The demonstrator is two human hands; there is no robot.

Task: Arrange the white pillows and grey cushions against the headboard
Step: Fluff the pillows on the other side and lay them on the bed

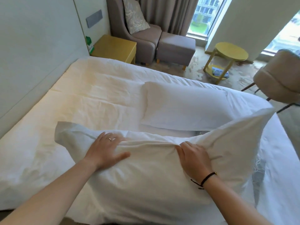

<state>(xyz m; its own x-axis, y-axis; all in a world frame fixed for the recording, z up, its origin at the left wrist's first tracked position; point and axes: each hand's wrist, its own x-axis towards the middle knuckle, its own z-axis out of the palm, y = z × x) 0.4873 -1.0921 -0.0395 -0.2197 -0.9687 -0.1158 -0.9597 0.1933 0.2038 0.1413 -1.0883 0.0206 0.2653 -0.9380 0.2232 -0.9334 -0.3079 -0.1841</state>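
A large white pillow (146, 179) lies across the near side of the bed (97, 98), its right corner raised. My left hand (105, 150) rests flat on its upper left part, fingers spread. My right hand (194, 158) grips a fold of the pillowcase at its top edge. A second white pillow (186, 108) lies flat farther out on the bed. A grey patterned cushion (258, 176) shows partly under the near pillow at the right. Another grey patterned cushion (134, 15) leans in the armchair. The pale headboard (32, 54) runs along the left.
A yellow bedside table (113, 47) stands at the far left of the bed, beside a grey armchair (142, 38) and footstool (175, 47). A round yellow side table (230, 52) and a beige chair (279, 78) stand at the right, near the windows.
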